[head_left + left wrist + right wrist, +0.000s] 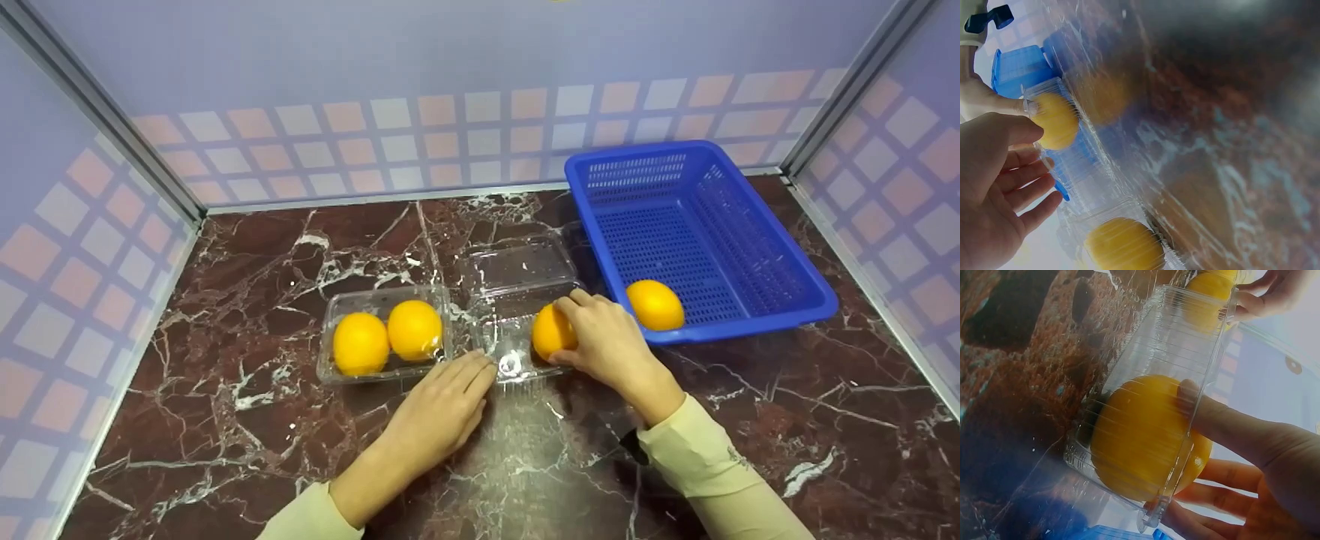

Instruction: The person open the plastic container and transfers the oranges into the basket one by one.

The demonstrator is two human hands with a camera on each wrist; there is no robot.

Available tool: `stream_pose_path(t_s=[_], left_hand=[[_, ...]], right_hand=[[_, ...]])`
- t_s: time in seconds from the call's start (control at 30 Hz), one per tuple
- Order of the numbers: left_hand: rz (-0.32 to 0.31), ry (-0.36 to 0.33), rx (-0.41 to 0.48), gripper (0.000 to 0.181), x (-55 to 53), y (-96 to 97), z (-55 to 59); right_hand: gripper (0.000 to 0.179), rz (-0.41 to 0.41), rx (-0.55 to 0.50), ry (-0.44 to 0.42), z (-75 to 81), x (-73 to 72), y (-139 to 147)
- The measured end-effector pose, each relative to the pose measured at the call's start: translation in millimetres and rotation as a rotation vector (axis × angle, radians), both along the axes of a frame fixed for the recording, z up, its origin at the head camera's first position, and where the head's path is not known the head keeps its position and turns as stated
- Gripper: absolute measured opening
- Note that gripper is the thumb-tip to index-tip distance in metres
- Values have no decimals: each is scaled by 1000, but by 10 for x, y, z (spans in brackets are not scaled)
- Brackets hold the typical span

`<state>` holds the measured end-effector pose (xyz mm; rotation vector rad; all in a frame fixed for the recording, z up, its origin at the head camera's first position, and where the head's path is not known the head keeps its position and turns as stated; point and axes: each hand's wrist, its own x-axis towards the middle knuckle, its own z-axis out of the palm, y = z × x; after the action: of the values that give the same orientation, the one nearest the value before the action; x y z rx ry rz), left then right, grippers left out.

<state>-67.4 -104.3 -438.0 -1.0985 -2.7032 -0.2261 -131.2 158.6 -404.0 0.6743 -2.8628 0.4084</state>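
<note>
My right hand grips an orange inside the right end of a clear plastic clamshell box. In the right wrist view the thumb and fingers of that hand lie on the orange, seen through the ribbed wall. The box's lid lies folded back toward the far wall. My left hand has its fingers extended at the box's near left corner. Left of it, a second clear box contains two oranges side by side.
At the right stands a blue slotted basket with one orange in its near left corner, close to my right hand. Patterned panels enclose the dark marbled tabletop at the back and sides.
</note>
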Motion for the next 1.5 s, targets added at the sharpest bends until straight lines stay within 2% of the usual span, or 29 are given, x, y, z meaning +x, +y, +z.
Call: stream_pose_path(t_s=[0.23,0.4,0.63,0.77,1.03,1.3,1.5], left_hand=[[-5,-60,-31,47,16,22,38],[-5,-35,-42,47,20,32,35],[-24,11,4,55,22,4,13],[-25,20,-12,56,43,-23,-9],[5,-17,-68,59,92,-54,-65],[25,-77,-105,64,124,-5,-63],[18,-68,-125,69,156,-5,-135]], right_hand=[[67,-15,11,-63,1,-25,41],[70,-27,-5,-93,12,-84,57],[68,-11,2,-84,14,-115,-12],[70,-7,2,-101,26,-137,-51],[69,3,-1,-98,-4,-139,-93],[68,30,-50,-83,-53,-173,-74],[67,51,-59,-74,-87,-172,-96]])
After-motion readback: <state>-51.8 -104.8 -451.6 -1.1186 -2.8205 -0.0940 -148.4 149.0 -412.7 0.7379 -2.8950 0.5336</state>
